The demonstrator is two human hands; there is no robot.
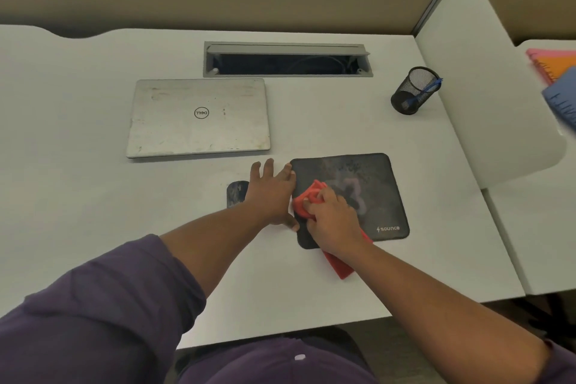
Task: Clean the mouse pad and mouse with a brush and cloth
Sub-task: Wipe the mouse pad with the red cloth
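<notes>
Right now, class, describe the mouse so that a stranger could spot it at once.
Start at the closed silver laptop on the white desk. Nearer the person lies the black mouse pad; the mouse sits left of it, beyond the left hand. It is small, dark, rounded and mottled.

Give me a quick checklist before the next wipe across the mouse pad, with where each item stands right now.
1. Left hand pressing the black rectangular mouse pad's left edge: ok.
2. Right hand gripping the bunched red cloth: ok.
3. Cloth touching the pad: ok.
4. Dark mouse off the pad, on the white desk: ok.
5. Brush within reach: cannot tell, none visible.
</notes>
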